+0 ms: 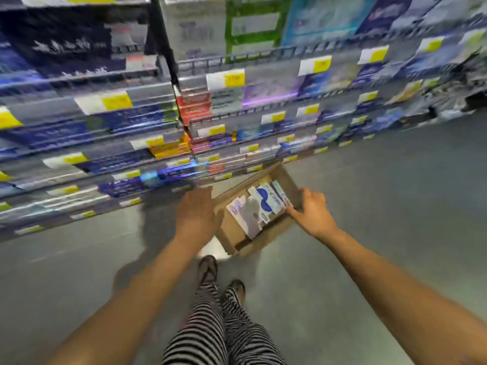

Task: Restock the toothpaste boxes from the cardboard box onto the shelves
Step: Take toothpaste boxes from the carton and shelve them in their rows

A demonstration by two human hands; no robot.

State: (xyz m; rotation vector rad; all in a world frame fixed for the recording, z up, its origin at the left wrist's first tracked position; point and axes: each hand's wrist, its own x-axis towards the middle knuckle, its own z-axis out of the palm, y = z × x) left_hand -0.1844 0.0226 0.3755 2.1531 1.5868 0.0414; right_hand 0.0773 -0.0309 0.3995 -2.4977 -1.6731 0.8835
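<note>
An open cardboard box (233,234) sits low over the grey floor in front of the shelves (110,143). Several white-and-blue toothpaste boxes (259,206) lie inside it. My left hand (196,213) is on the box's left side, fingers spread over its edge. My right hand (312,210) grips the right rim, fingertips touching the toothpaste boxes. Both arms reach down toward it. The frame is blurred by motion.
Tiered shelves packed with blue, red and white product boxes and yellow price tags (117,101) fill the upper half. A dark upright post (168,61) divides two bays. My striped trousers and sandalled feet (208,270) stand just behind the box. Grey floor (382,193) extends right.
</note>
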